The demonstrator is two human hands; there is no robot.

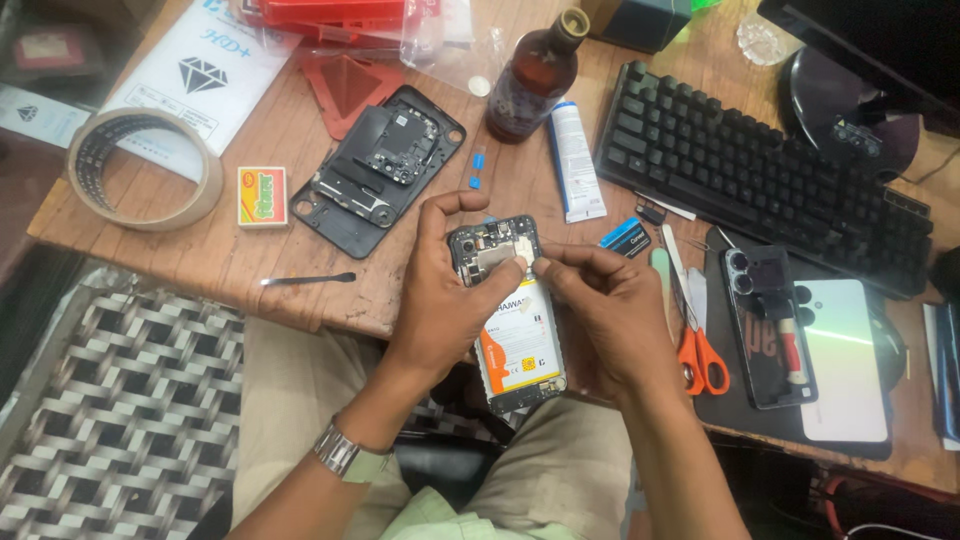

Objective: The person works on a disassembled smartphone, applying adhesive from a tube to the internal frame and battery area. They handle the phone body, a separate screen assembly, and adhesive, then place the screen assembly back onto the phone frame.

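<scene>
Above the lap, left hand [445, 300] clamped around opened phone [508, 320], right hand [605, 310] fingertips pinched on it.

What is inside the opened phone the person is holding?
Inside the opened phone, a white and orange battery fills the lower body; circuit board parts show above. The left hand and right hand cover both side edges.

Both forearms enter from the lower edge of the view and converge toward the centre. The left hand [440, 300] is raised with its back toward the camera, fingers curled inward and the thumb arched over the top; a metal wristband sits on the left wrist. The right hand [605, 310] lies palm down, fingers bent, with thumb and index fingertip pinched together near the left thumb.
</scene>
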